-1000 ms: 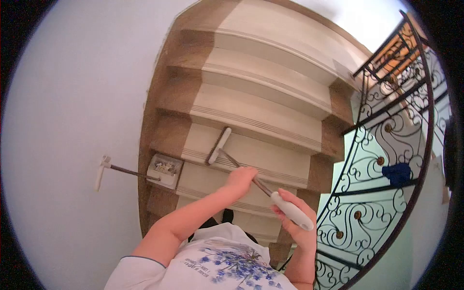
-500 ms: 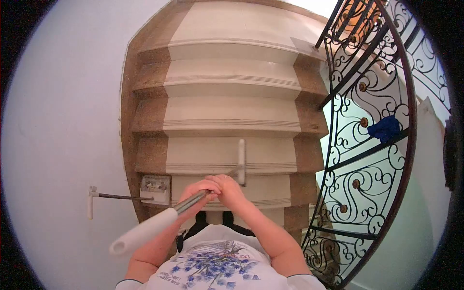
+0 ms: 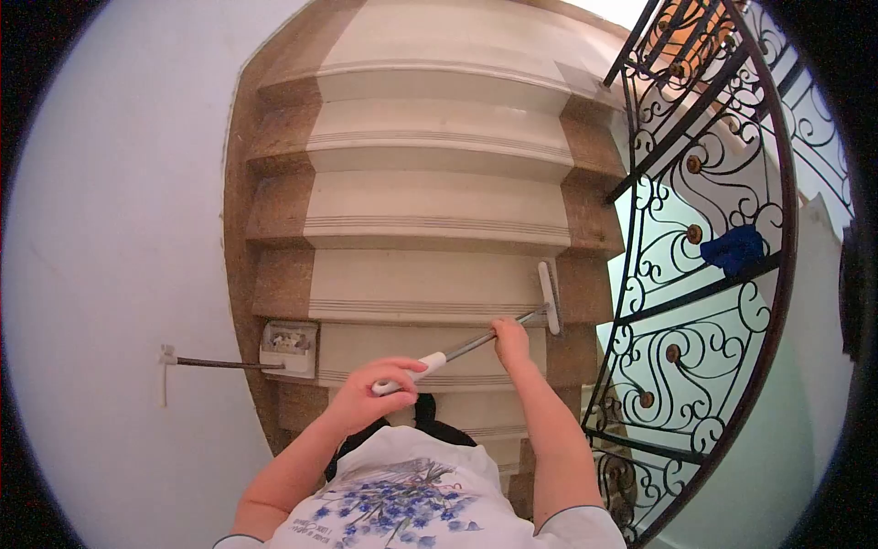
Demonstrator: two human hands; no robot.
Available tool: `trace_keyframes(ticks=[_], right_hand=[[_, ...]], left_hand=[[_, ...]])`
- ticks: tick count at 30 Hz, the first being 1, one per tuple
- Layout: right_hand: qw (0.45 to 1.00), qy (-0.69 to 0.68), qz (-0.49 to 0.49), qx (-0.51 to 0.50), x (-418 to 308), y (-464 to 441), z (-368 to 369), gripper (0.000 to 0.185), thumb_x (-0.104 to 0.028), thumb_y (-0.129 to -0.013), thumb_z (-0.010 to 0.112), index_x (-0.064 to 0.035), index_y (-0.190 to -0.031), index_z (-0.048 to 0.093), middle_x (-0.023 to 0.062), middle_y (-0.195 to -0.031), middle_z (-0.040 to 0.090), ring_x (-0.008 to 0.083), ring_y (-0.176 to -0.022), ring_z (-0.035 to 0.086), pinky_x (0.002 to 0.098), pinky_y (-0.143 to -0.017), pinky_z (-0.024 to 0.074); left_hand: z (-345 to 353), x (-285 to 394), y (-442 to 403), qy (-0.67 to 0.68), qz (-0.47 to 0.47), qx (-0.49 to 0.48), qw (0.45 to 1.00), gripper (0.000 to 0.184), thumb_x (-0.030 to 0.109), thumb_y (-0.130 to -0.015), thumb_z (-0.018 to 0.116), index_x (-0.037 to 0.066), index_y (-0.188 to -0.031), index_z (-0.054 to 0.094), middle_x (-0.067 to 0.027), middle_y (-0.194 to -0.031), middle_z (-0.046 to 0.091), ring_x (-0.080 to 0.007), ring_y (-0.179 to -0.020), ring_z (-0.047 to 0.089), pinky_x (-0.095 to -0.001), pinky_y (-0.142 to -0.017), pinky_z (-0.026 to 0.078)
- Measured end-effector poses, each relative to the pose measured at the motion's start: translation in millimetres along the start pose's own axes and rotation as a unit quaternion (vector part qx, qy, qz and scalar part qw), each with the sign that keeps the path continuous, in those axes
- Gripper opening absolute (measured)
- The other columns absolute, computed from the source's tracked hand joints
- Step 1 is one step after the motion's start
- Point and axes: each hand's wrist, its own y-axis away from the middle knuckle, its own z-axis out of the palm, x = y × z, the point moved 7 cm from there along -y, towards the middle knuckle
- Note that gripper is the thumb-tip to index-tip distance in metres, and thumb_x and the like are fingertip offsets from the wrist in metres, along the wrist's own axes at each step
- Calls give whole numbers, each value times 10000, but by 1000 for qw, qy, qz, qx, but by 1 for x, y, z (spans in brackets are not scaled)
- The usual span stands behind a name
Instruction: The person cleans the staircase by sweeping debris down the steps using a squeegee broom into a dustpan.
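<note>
A broom with a white handle grip [image 3: 428,368] and a metal pole slants up to the right across the lower steps. My left hand [image 3: 384,389] is closed round the white grip at its lower end. Farther up, my right hand [image 3: 508,339] is wrapped round the metal pole, near the head. The narrow white broom head [image 3: 549,297] lies on a step at the right, by the brown border. At the left end of a lower step sits a dustpan [image 3: 291,349] with light debris inside; its dark pole reaches left to a white handle [image 3: 165,366].
Cream steps with brown side borders [image 3: 439,197] rise ahead of me. A white wall [image 3: 128,201] runs along the left. On the right is a black wrought-iron railing [image 3: 672,352] with a blue cloth [image 3: 734,252] on it. My dark shoes show below my hands.
The broom head has moved right along the step. My hands, together half a second ago, are now apart, and the grip end has swung in from the lower left.
</note>
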Motion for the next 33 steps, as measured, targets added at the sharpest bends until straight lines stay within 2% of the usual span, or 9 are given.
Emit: trace_keyframes(ticks=[5, 7, 9, 13, 19, 26, 28, 30, 33], right_hand=[[999, 29, 40, -17, 17, -4, 15, 206, 51, -671, 555, -71, -835, 578, 116, -881, 577, 323, -874, 554, 406, -725, 461], [999, -41, 33, 8, 7, -4, 20, 237, 63, -656, 565, -67, -854, 571, 130, -947, 576, 320, -926, 550, 395, -752, 464], [998, -57, 22, 15, -5, -5, 25, 237, 64, -647, 574, -62, -847, 570, 136, -938, 580, 322, -936, 550, 394, -757, 463], [994, -79, -44, 59, -38, -4, 25, 248, 67, -616, 595, -50, -834, 578, 147, -900, 587, 331, -940, 549, 400, -763, 459], [994, -104, 9, 40, -57, -8, 41, 262, 81, -596, 597, -48, -824, 597, 160, -858, 594, 340, -892, 555, 403, -753, 451], [986, -152, -43, 55, -107, -14, 45, 247, 77, -591, 595, -40, -808, 592, 153, -827, 590, 351, -844, 554, 406, -742, 449], [987, -154, -16, -31, -122, -19, 67, 271, 4, -634, 627, -75, -891, 593, 118, -895, 578, 321, -926, 534, 491, -829, 391], [988, -151, -39, -12, -151, -21, 57, 249, 32, -620, 614, -59, -851, 591, 130, -859, 584, 326, -885, 545, 448, -782, 420], [985, -156, -72, -1, -181, -23, 63, 230, 57, -614, 604, -50, -816, 590, 136, -825, 593, 328, -844, 556, 408, -731, 449]], left_hand=[[30, -33, -23, 32, -12, 34, 999, 59, 46, -790, 628, 53, -833, 587, -68, -1137, 579, -164, -1006, 525, -300, -868, 395], [34, -39, -23, 45, -18, 47, 998, 59, 51, -784, 635, 55, -812, 583, -79, -1119, 593, -176, -1024, 528, -311, -891, 383], [35, -47, -21, 97, -41, 56, 993, 26, 38, -823, 595, 46, -828, 570, -45, -1110, 583, -141, -1019, 508, -284, -883, 378], [24, -47, -15, 71, -45, 43, 996, 71, 39, -827, 595, 56, -895, 585, -43, -1113, 578, -136, -1010, 511, -286, -881, 387], [12, -47, -13, 98, -101, 69, 988, 177, 30, -814, 607, 51, -990, 614, -53, -1110, 587, -144, -977, 540, -272, -817, 451], [-18, -17, 11, 32, -39, 118, 992, 166, 13, -801, 612, 18, -967, 618, -65, -1055, 604, -124, -897, 558, -241, -698, 478], [-31, -12, 23, 30, -50, 137, 989, 159, 9, -799, 611, 16, -958, 621, -69, -1047, 606, -121, -868, 563, -236, -675, 478], [-47, -6, 36, 3, -42, 171, 984, 158, -10, -776, 623, 24, -930, 633, -83, -1022, 623, -105, -768, 574, -242, -614, 481], [-64, 1, 53, 17, -86, 199, 976, 116, -8, -784, 625, 10, -898, 628, -65, -1013, 615, -91, -775, 559, -213, -616, 456]])
